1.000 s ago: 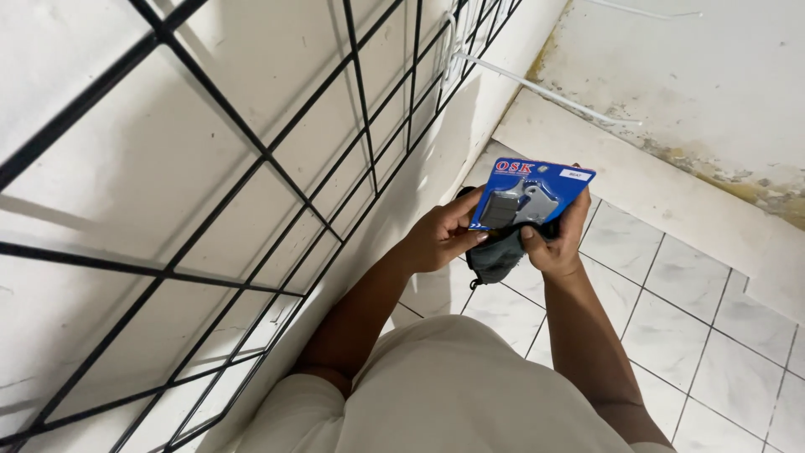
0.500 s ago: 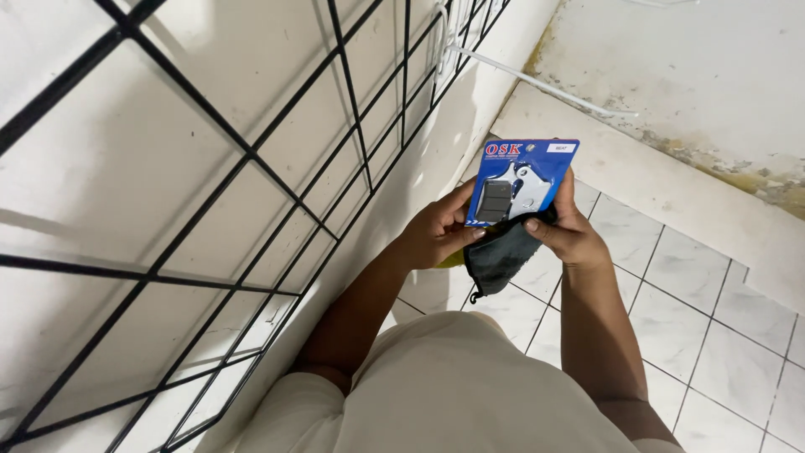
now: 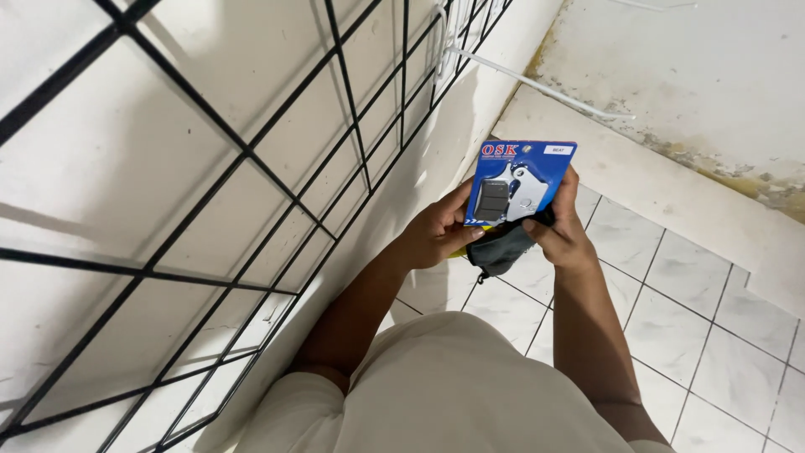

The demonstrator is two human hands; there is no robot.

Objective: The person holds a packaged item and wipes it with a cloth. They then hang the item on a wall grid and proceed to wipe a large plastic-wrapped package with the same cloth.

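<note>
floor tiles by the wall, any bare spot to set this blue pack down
The white floor tiles right of the right hand lie bare up to the raised ledge. It is tight on the left: both hands hold the blue pack close to the black wire grid.

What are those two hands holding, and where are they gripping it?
Both hold a blue blister pack: left hand at its lower left edge, right hand at its lower right. A dark cloth is bunched underneath.
</note>
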